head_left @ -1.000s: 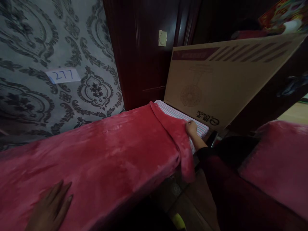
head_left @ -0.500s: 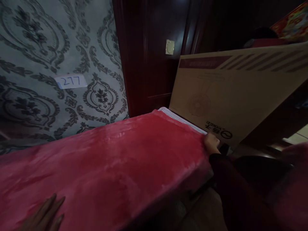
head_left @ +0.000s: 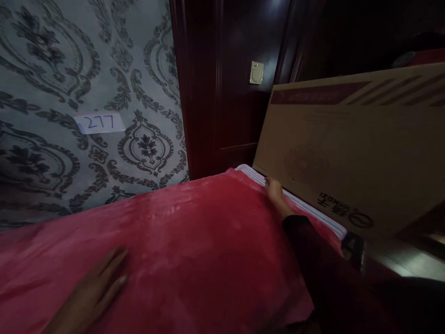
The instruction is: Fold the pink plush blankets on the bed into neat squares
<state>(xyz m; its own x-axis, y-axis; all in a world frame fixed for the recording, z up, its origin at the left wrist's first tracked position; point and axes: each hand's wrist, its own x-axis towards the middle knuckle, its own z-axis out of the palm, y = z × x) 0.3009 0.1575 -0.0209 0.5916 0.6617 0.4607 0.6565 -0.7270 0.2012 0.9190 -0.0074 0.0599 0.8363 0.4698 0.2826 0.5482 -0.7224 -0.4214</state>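
Observation:
A plush red cover point(head_left: 194, 241) lies over a long, flat, bed-like surface. Along its far right end a white striped layer point(head_left: 252, 175) shows from under the cover's edge. At that edge is my right hand point(head_left: 274, 191), its fingers curled closed on the red cover beside the striped layer; the fingertips are partly hidden. My left hand point(head_left: 92, 290), a little blurred, lies low on the left over the red cover, fingers stretched out and holding nothing.
A large cardboard box point(head_left: 302, 134) leans just beyond the far end. Behind it is a dark red door point(head_left: 232, 93) with a square metal fitting point(head_left: 256, 73). Patterned wallpaper point(head_left: 146, 83) with a paper label point(head_left: 100, 123) reading 277 borders the left side. Tiled floor point(head_left: 410, 260) shows at right.
My right hand has moved from the near corner inward along the far edge, toward the wall side. My left hand has come forward and right over the cover. The view has shifted slightly.

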